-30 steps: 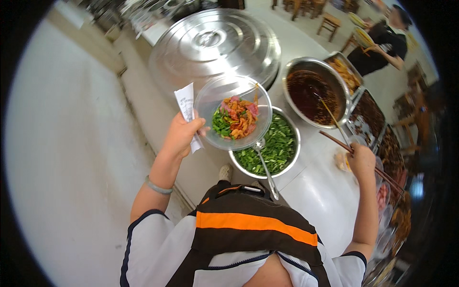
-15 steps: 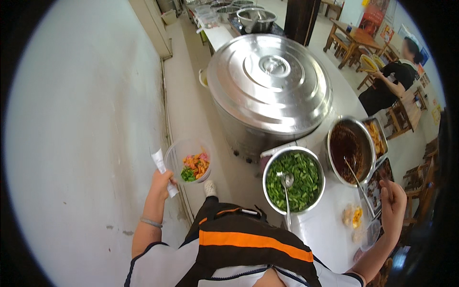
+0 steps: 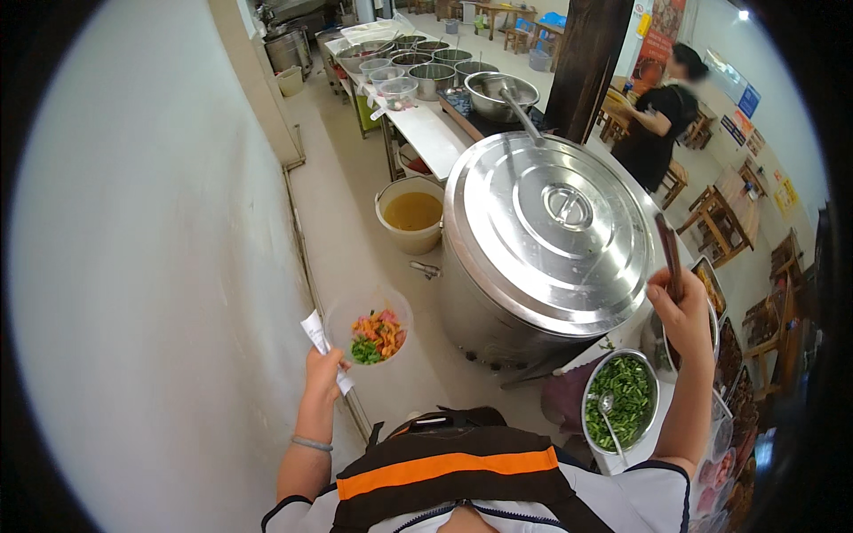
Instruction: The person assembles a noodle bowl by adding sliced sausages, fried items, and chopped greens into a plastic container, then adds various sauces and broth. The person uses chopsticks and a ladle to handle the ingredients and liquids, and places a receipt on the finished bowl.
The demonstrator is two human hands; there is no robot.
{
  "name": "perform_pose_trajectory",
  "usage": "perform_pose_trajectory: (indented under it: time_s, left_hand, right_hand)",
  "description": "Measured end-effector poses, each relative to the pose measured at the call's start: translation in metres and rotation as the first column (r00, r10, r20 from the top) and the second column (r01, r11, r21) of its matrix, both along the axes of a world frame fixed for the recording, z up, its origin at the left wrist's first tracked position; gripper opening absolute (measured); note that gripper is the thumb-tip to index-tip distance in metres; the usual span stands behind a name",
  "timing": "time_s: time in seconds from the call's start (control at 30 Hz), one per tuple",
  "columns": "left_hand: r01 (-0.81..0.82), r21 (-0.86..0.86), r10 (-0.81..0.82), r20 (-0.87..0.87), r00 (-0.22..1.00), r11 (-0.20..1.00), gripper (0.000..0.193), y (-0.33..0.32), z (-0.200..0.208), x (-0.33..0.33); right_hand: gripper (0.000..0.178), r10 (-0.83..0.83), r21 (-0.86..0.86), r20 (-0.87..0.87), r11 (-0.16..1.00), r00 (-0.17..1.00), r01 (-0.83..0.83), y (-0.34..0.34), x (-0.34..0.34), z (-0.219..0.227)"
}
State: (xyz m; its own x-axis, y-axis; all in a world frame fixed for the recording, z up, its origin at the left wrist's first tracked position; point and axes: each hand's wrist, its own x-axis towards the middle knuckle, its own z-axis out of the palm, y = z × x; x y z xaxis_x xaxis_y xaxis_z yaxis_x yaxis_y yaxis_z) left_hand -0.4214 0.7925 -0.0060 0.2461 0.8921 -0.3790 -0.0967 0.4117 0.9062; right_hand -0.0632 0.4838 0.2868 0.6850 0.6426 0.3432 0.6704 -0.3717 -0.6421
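Your left hand [image 3: 325, 364] still grips the clear bowl [image 3: 339, 311] of chopped food and a white paper slip [image 3: 314, 330], left of the frame's centre. Since half a second ago, your right hand [image 3: 682, 311], fingers closed around dark chopsticks [image 3: 668, 249], has shifted up and left. The big pot [image 3: 484, 306] and chopped greens [image 3: 629, 391] now appear lower and farther right.

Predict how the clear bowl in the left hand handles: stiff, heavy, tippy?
Clear bowl likely flexes slightly: it looks like thin, see-through plastic. Probably light: food fills only part of it. May tip: the left hand grips just one side.
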Motion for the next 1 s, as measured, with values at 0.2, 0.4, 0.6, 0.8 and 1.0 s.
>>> perform_pose_trajectory:
  time_s: [0.2,0.4,0.6,0.8,1.0]
  left_hand:
    - [0.084,0.123,-0.091,0.047,0.995,0.989,0.017,0.111,0.046,0.06]
    - [0.149,0.144,-0.155,0.031,0.987,0.978,0.015,0.211,0.06,0.132]
    - [0.169,0.132,-0.166,-0.033,0.986,0.977,0.013,0.306,0.073,0.185]
    - [0.247,0.085,-0.241,-0.074,0.968,0.965,0.021,0.401,0.077,0.234]
    - [0.419,0.074,-0.418,-0.028,0.908,0.905,0.029,0.514,0.065,0.31]
  right_hand:
    - [0.026,-0.108,-0.117,0.17,0.985,0.979,0.129,0.109,0.044,0.014]
    - [0.032,-0.045,-0.145,0.307,0.985,0.951,0.093,0.231,0.14,0.003]
    - [0.034,-0.031,-0.288,0.32,0.949,0.947,0.128,0.352,0.21,-0.01]
    - [0.044,0.04,-0.608,0.451,0.745,0.892,0.274,0.441,0.254,-0.026]
    - [0.034,-0.08,-0.62,0.522,0.648,0.849,0.442,0.482,0.275,-0.053]
